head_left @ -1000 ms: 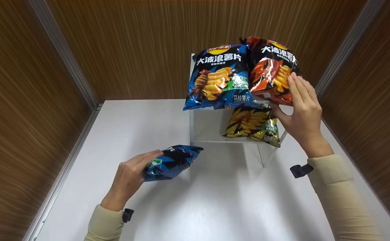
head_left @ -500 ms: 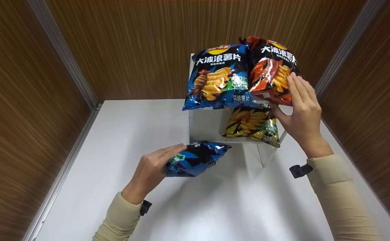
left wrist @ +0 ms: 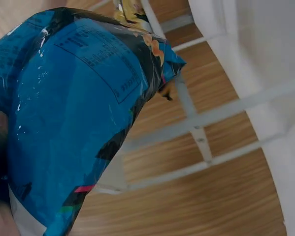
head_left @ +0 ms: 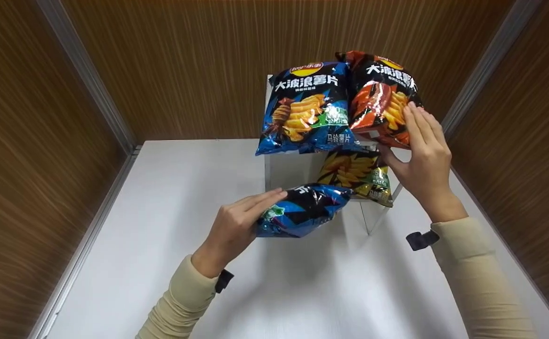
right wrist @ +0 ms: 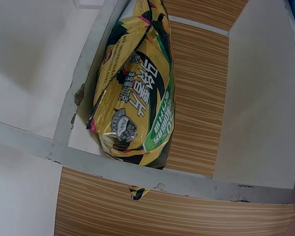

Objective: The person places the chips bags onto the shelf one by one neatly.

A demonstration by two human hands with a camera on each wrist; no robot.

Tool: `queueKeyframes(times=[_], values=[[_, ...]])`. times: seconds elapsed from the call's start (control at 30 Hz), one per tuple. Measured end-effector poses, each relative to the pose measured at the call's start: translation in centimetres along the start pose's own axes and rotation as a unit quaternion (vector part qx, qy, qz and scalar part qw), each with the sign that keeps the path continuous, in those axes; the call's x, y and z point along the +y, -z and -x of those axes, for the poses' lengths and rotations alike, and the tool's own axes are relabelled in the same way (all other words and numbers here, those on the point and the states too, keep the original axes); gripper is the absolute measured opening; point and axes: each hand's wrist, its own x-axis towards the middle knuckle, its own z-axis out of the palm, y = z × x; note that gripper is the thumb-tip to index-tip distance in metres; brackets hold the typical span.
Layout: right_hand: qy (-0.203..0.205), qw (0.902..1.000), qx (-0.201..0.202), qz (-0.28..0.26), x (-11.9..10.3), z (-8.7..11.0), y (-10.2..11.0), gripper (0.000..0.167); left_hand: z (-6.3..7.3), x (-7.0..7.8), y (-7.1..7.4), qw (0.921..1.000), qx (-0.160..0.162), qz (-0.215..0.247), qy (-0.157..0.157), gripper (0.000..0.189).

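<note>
In the head view my left hand [head_left: 237,221] grips a blue chip bag [head_left: 302,212] by its left end. The bag hangs tilted before the lower level of a small white rack [head_left: 288,172] and overlaps a yellow chip bag [head_left: 380,181] there. Its blue back [left wrist: 83,93] fills much of the left wrist view. My right hand [head_left: 423,157] holds the lower right corner of a red chip bag [head_left: 373,103] on the rack's top, fingers over its front and thumb below. Another blue chip bag [head_left: 307,108] stands beside it. The right wrist view shows the yellow bag lying inside the rack.
The rack stands on a white table [head_left: 199,174]. Brown wood-grain panels [head_left: 199,70] close off the back and both sides, with grey metal strips [head_left: 93,75] at the corners. The rack's thin white bars [left wrist: 211,118] cross close to the left hand's bag.
My left hand has carried its blue bag right and upward, from left of the rack to its front. The right hand and the bags on the rack stay in place.
</note>
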Motion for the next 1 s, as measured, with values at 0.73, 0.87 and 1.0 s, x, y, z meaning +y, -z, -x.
queueKeyframes(times=[0.73,0.87,1.0], values=[[-0.012,0.9998,0.008,-0.011,0.0,0.2,-0.2,0.077,-4.0,-0.7,-6.0,0.9821,0.068,-0.171,-0.040,0.038],[-0.019,0.9995,0.015,-0.021,0.1,0.1,-0.4,0.076,-3.9,-1.4,-7.4,0.9796,0.073,-0.185,-0.028,0.040],[-0.016,0.9996,0.015,-0.019,0.2,0.0,-0.3,0.077,-4.3,-1.9,-8.6,0.9720,0.086,-0.218,-0.018,0.040]])
